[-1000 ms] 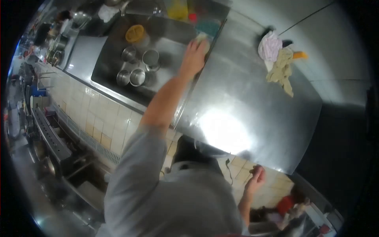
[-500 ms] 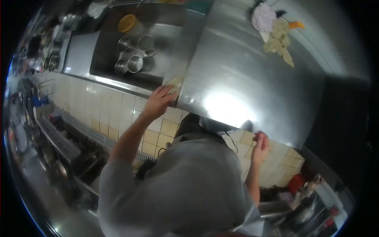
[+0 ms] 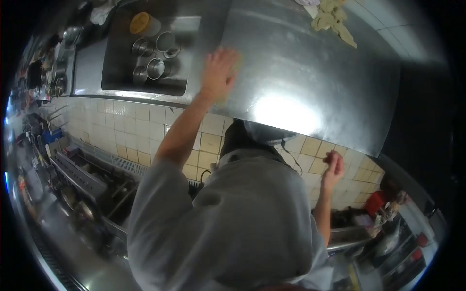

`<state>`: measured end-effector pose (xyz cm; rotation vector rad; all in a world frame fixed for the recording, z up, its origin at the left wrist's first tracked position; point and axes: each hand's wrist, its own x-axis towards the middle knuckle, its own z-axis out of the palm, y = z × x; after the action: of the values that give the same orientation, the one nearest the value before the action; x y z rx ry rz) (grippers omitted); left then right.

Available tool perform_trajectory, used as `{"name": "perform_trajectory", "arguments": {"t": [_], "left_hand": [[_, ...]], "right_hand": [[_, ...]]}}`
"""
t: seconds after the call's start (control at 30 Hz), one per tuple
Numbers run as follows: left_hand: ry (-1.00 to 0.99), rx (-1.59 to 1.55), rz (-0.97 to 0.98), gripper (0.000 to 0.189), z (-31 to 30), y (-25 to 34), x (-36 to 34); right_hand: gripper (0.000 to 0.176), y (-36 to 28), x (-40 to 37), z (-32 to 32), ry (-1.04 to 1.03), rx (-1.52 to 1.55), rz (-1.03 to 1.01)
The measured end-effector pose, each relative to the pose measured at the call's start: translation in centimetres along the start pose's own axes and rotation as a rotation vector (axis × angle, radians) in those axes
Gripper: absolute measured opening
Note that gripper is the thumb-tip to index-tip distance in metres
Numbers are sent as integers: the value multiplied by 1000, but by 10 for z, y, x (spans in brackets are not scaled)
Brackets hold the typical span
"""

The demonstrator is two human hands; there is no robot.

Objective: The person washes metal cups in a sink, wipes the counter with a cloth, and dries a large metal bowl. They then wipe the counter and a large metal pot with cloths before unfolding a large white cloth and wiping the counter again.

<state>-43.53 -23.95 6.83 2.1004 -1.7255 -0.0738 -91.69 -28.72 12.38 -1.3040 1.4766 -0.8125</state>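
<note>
My left hand (image 3: 218, 72) lies flat on the steel counter (image 3: 315, 72), just right of the sink (image 3: 111, 82). It presses a pale yellow sponge (image 3: 235, 60) against the metal, and only the sponge's edge shows past my fingers. My right hand (image 3: 333, 167) hangs below the counter's front edge with its fingers curled and nothing in them. My grey sleeve and shoulder fill the lower middle of the view.
Several small metal cups (image 3: 155, 68) and a yellow-lidded container (image 3: 138, 22) sit in the sink. Crumpled cloths (image 3: 332, 19) lie at the counter's far side. Tiles (image 3: 131, 126) cover the counter front. Cooking equipment (image 3: 77, 179) stands at the left.
My left hand slid the sponge from the counter's far side to its front edge, then back onto the counter surface. My right hand stayed curled by the front edge.
</note>
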Motion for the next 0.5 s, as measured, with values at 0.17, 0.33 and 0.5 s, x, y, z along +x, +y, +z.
{"name": "perform_trajectory", "arguments": {"t": [0.17, 0.33, 0.5], "left_hand": [[-203, -193, 330, 44, 41, 102, -44], [-339, -700, 251, 41, 11, 186, -45], [62, -473, -106, 48, 21, 88, 15]], "right_hand": [[29, 13, -7, -12, 121, 154, 82], [27, 8, -10, -17, 34, 67, 20], [27, 23, -20, -41, 63, 35, 50]]}}
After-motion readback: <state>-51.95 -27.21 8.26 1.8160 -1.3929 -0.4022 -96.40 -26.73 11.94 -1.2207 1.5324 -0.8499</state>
